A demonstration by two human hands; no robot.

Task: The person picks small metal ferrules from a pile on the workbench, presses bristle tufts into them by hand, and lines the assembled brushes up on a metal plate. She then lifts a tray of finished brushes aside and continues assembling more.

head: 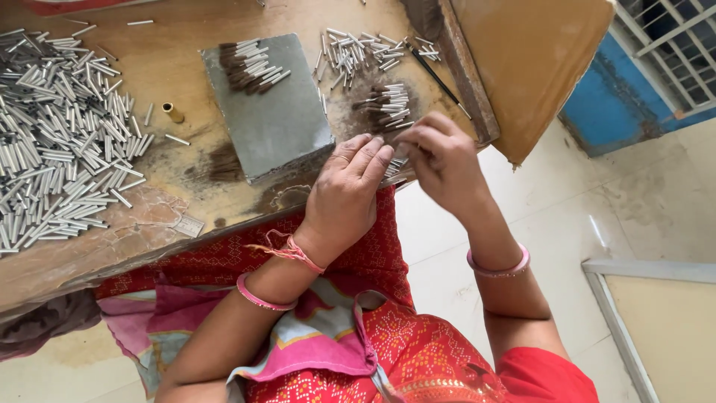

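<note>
Left hand (pixel 347 186): curled around a small bunch of thin metal tubes (pixel 394 170), at the board's 5 o'clock edge.
Right hand (pixel 441 155): fingertips pinching the same tubes.
Grey slab (pixel 276 127): flat, matte, at 10 o'clock of the hands.
Loose tube heap (pixel 60 134): shiny, at 9 o'clock.

Bare table (pixel 171 45) lies between the tube heap (pixel 60 134) at the left edge and the grey slab (pixel 276 127); smaller piles (pixel 365 48) crowd the right edge.

Left hand (pixel 345 195) and right hand (pixel 445 160) meet, fingers pinched together
</note>
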